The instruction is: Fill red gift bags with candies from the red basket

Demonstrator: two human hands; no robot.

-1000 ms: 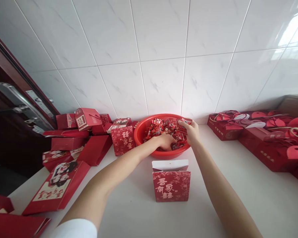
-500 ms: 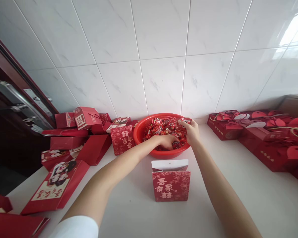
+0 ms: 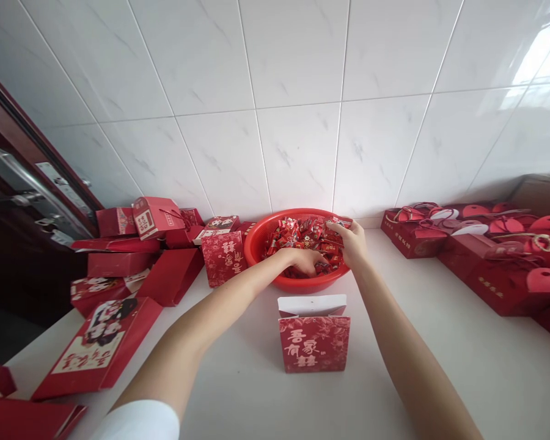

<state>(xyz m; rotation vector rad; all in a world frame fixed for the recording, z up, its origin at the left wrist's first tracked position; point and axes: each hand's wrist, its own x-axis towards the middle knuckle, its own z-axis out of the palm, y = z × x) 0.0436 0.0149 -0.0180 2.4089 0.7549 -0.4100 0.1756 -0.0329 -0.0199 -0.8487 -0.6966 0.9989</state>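
Observation:
A round red plastic basket [image 3: 256, 244] near the wall holds many red-wrapped candies [image 3: 286, 232]. Inside it, my left hand [image 3: 306, 261] reaches down into the candies, its fingertips closed around a dark red wrapped piece. My right hand [image 3: 352, 238] is at the basket's right rim, thumb and fingers pinched on a red candy packet [image 3: 341, 221]. In front of the basket, a red gift box [image 3: 314, 343] with pale lettering stands upright, its white top flap raised.
Red boxes [image 3: 103, 342] lie piled on the left, and a patterned one [image 3: 223, 258] stands beside the basket. Red handled boxes [image 3: 490, 275] line the right side of the white table [image 3: 238, 391]. Tiled wall [image 3: 297, 153] behind; a door handle [image 3: 32, 192] at far left.
My left hand has shifted slightly within the candies, its fingers a little more visible. My right hand stays nearly where it was. The whole view has moved slightly.

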